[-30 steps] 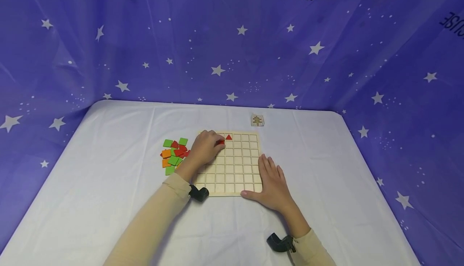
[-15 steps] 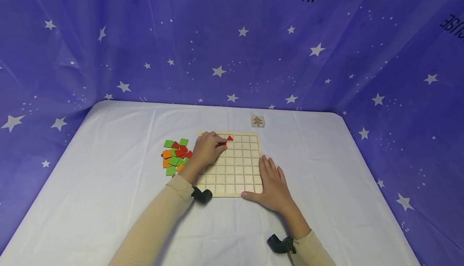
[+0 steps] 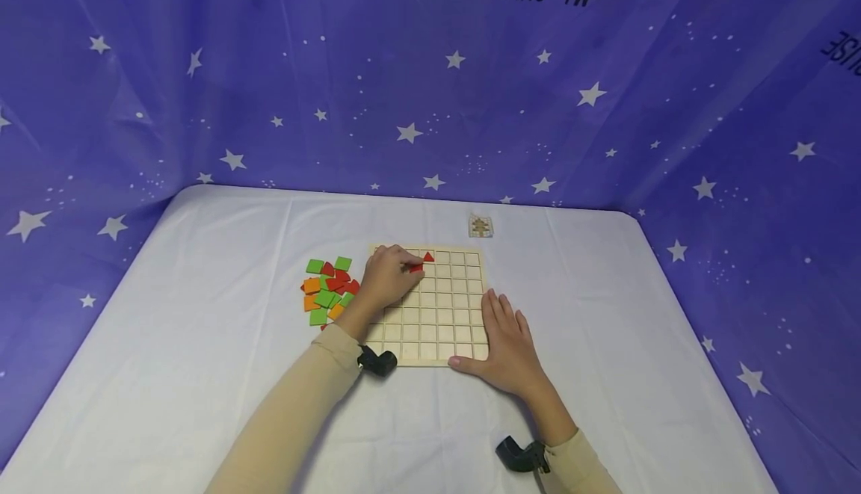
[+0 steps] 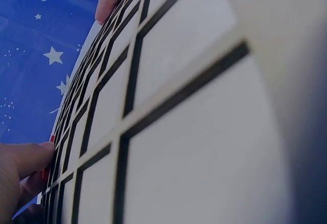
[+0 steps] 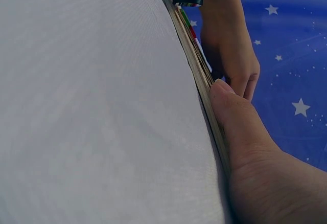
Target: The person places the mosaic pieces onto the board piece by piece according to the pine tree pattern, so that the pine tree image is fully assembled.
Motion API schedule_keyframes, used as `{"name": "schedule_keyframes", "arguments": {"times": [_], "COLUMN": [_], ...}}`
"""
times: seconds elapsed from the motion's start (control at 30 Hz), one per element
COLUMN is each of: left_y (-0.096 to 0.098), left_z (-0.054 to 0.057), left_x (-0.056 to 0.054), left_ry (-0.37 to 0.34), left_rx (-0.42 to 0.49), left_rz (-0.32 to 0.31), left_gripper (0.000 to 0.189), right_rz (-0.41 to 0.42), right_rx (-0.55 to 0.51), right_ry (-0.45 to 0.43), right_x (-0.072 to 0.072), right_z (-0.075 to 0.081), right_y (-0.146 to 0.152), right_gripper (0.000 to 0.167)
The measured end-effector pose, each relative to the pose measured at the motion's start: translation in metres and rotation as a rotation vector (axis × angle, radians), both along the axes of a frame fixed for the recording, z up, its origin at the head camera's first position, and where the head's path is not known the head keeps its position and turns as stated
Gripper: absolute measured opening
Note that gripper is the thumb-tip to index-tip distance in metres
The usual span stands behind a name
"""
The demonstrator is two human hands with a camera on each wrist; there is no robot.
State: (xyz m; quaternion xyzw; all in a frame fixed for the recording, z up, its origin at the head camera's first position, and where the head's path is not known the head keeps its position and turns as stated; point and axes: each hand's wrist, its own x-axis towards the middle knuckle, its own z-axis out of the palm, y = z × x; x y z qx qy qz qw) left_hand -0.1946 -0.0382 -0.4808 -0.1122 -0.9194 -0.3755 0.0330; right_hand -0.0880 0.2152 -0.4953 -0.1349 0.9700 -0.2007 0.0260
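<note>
My left hand (image 3: 388, 276) is over the upper left of a pale wooden grid board (image 3: 429, 316). Between its thumb and fingertips it pinches a small red tile (image 3: 417, 267) at the second row of cells. Just beyond, a red triangle tile (image 3: 428, 257) lies in a top-row cell. In the left wrist view the thumb and fingers hold the tile low over the grid, its red edge (image 4: 45, 173) showing. My right hand (image 3: 509, 346) lies spread at the board's lower right corner, fingers straight along the right edge. Its thumb (image 5: 232, 109) rests on the near edge.
Left of the board is a loose pile of green tiles (image 3: 318, 317), orange tiles (image 3: 312, 285) and red tiles (image 3: 342, 276), some overlapping. A small card (image 3: 480, 226) with a tree picture lies behind the board on the white tablecloth (image 3: 605, 329). A purple star curtain (image 3: 350, 90) rises behind.
The left hand has shifted slightly to the right with the red tile, closer to the red triangle. The right hand stays at the board's corner.
</note>
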Motion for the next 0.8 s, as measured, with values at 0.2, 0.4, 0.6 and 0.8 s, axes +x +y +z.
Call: {"name": "schedule_keyframes", "arguments": {"times": [0.2, 0.4, 0.6, 0.8], "left_y": [0.0017, 0.0043, 0.0054, 0.0049], "left_z": [-0.0011, 0.0002, 0.0019, 0.0027], "left_x": [0.0006, 0.0006, 0.0013, 0.0032], "left_ry": [-0.011, -0.024, -0.043, -0.04], "left_rx": [0.052, 0.095, 0.126, 0.128], "left_rz": [0.018, 0.036, 0.052, 0.054], "left_gripper": [0.027, 0.025, 0.023, 0.02], "right_rz": [-0.001, -0.005, -0.015, -0.009], "right_rx": [0.01, 0.018, 0.012, 0.009], "right_ry": [-0.016, -0.028, -0.035, -0.035], "right_x": [0.0007, -0.0007, -0.0009, -0.0001], "right_z": [0.0008, 0.0028, 0.0031, 0.0023], "right_y": [-0.0002, -0.0002, 0.0002, 0.0004], "right_gripper": [0.134, 0.134, 0.134, 0.133]}}
